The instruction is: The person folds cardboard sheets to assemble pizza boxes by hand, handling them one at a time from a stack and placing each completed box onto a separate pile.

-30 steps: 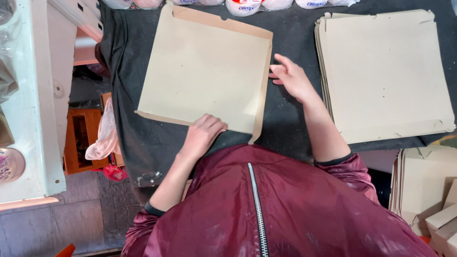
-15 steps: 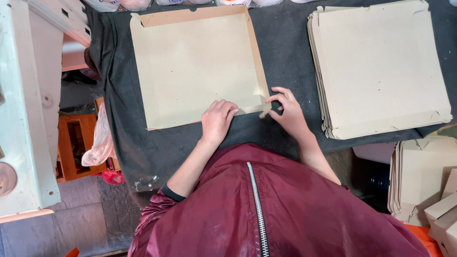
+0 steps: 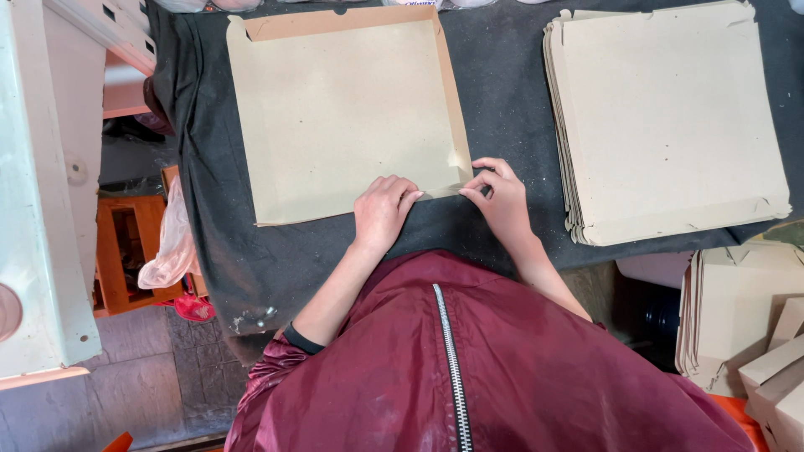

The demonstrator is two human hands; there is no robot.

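A flat square cardboard sheet [image 3: 347, 113] lies on the dark cloth-covered table [image 3: 502, 92], its far and right flaps folded up. The person presses on its near edge: the left hand [image 3: 381, 211] lies there with fingers curled, knuckles down on the card, gripping nothing that I can see. Just beside it, the right hand [image 3: 498, 197] pinches the sheet's near right corner between thumb and fingertips. Well to the right sits a stack of flat cardboard blanks [image 3: 670, 117]. More folded cardboard pieces [image 3: 737, 318] stand off the table's right end.
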